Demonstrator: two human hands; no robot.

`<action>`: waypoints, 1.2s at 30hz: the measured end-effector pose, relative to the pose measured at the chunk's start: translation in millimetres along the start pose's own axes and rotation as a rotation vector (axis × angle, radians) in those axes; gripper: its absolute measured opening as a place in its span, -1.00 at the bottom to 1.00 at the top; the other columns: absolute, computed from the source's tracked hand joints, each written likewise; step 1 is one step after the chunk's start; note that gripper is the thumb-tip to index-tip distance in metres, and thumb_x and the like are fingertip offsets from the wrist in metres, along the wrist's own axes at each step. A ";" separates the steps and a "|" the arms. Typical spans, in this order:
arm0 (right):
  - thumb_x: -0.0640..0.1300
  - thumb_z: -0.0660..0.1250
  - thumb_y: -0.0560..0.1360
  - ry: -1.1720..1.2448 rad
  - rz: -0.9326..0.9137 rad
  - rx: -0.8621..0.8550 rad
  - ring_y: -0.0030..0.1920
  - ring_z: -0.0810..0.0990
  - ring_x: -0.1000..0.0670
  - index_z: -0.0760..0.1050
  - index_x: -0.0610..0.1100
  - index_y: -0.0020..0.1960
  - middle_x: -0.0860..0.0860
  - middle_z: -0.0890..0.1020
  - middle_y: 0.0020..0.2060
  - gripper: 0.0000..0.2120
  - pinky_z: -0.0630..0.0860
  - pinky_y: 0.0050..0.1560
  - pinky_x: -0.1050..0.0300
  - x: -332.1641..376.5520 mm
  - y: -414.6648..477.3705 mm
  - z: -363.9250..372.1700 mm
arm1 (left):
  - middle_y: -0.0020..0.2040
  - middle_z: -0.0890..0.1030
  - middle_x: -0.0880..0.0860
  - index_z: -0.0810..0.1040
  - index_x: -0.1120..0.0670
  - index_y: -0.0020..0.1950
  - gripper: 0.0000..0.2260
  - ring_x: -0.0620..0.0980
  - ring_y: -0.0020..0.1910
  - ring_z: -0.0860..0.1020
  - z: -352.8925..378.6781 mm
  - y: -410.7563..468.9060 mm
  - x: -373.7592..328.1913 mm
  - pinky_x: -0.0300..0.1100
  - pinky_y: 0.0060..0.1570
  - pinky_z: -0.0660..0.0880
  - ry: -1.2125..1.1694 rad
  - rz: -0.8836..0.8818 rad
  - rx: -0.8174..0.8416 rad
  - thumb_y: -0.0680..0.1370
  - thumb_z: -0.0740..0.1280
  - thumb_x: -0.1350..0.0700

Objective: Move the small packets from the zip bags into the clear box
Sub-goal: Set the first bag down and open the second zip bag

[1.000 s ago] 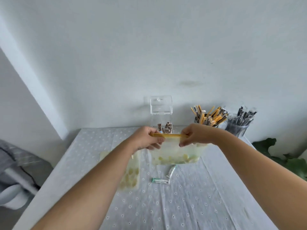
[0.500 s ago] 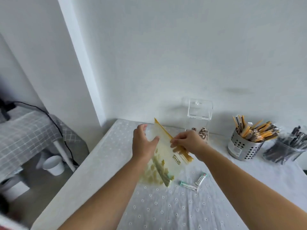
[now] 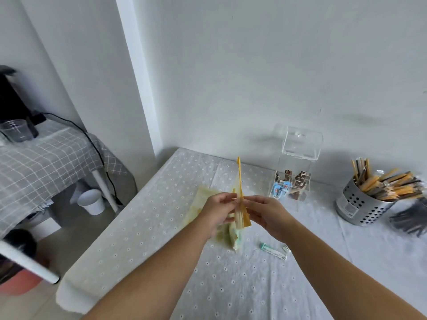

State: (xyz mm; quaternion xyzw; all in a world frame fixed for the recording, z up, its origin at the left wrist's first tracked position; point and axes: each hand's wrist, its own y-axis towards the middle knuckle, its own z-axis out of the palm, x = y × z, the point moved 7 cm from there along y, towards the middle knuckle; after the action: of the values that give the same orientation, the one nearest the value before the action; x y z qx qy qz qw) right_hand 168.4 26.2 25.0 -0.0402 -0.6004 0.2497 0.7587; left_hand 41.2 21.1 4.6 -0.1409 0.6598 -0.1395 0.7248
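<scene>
A zip bag (image 3: 240, 192) with a yellow zip strip is held edge-on above the table, its strip pointing away from me. My left hand (image 3: 217, 215) pinches it from the left and my right hand (image 3: 265, 214) from the right. The bag's lower end (image 3: 235, 239) hangs down with pale packets inside. Another yellowish zip bag (image 3: 201, 202) lies flat on the table, partly hidden by my left hand. Two small white-and-green packets (image 3: 273, 250) lie loose on the cloth. The clear box (image 3: 293, 172) stands at the back, lid up, with brown and blue packets in its bottom.
A perforated steel cup (image 3: 362, 204) full of yellow and brown stick packets stands at the right, a blurred container of dark sticks (image 3: 413, 220) beside it. The table's left edge (image 3: 111, 227) drops to the floor, where a white cup (image 3: 91, 202) and a checked-cloth side table (image 3: 44, 158) stand.
The view swung left and down. The bag turned from flat-on between my hands to edge-on, and both hands came close together on its zip strip.
</scene>
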 end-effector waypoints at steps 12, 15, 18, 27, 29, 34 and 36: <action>-0.32 0.29 0.51 0.025 0.019 -0.105 -0.40 0.65 0.01 0.58 -0.33 -0.11 -0.12 0.67 -0.36 -0.89 0.61 -0.34 0.23 2.4 -6.4 -21.1 | -0.19 0.63 0.05 0.56 0.17 -0.16 -0.87 -0.05 -0.16 0.61 11.0 1.5 -17.4 -0.19 -0.10 0.58 0.113 0.134 -0.072 0.48 0.42 0.11; -0.30 0.31 0.50 -0.007 0.025 -0.104 -0.36 0.65 0.00 0.60 -0.28 -0.16 -0.11 0.68 -0.35 -0.88 0.63 -0.30 0.22 7.9 -5.0 -20.3 | -0.18 0.64 0.05 0.58 0.23 -0.08 -0.73 -0.08 -0.16 0.61 12.3 -4.7 -19.3 -0.19 -0.06 0.58 0.173 0.166 -0.021 0.43 0.46 0.02; -0.30 0.33 0.48 -0.021 0.038 -0.111 -0.40 0.63 0.03 0.59 -0.25 -0.17 -0.09 0.66 -0.38 -0.91 0.61 -0.33 0.24 6.8 -1.8 -14.7 | -0.23 0.61 0.04 0.58 0.20 -0.14 -0.72 -0.07 -0.21 0.58 7.3 -7.7 -20.4 -0.15 -0.06 0.58 0.240 0.183 -0.023 0.36 0.52 0.01; -0.26 0.31 0.52 -0.105 -0.013 -0.129 -0.23 0.58 -0.09 0.51 -0.25 -0.21 -0.20 0.59 -0.22 -0.87 0.58 -0.04 0.05 -0.9 2.1 -3.6 | -0.30 0.62 -0.02 0.52 0.06 -0.27 -0.83 -0.15 -0.29 0.57 8.3 -14.4 -15.1 -0.31 -0.25 0.46 0.291 0.041 0.081 0.52 0.34 0.13; -0.27 0.31 0.52 -0.126 -0.025 -0.150 -0.27 0.59 -0.12 0.49 -0.28 -0.21 -0.23 0.57 -0.23 -0.86 0.62 -0.08 0.07 -0.7 1.3 -1.9 | -0.31 0.61 -0.01 0.49 0.05 -0.31 -0.79 -0.13 -0.28 0.58 9.9 -16.0 -14.4 -0.30 -0.25 0.46 0.284 0.060 0.069 0.53 0.33 0.16; -0.33 0.29 0.51 -0.163 -0.034 -0.178 -0.29 0.62 -0.09 0.47 -0.29 -0.26 -0.24 0.60 -0.26 -0.83 0.65 -0.17 0.22 0.5 -1.2 -6.9 | -0.34 0.57 0.06 0.46 0.11 -0.36 -0.73 -0.05 -0.30 0.59 9.1 -17.5 -3.1 -0.17 -0.12 0.56 0.115 0.074 0.032 0.54 0.29 0.29; -0.37 0.27 0.51 -0.130 -0.031 -0.183 -0.35 0.64 -0.05 0.46 -0.31 -0.27 -0.22 0.61 -0.30 -0.82 0.64 -0.24 0.25 -0.6 -1.6 -7.9 | -0.33 0.56 0.08 0.44 0.13 -0.37 -0.72 -0.01 -0.27 0.59 8.6 -17.8 1.2 -0.20 -0.13 0.56 0.035 0.072 0.000 0.54 0.27 0.31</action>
State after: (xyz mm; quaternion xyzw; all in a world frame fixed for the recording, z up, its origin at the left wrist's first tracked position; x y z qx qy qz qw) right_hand 176.2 26.4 22.8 -0.0836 -0.6693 0.1839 0.7150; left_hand 49.6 4.5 11.1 -0.1146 0.6771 -0.1160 0.7176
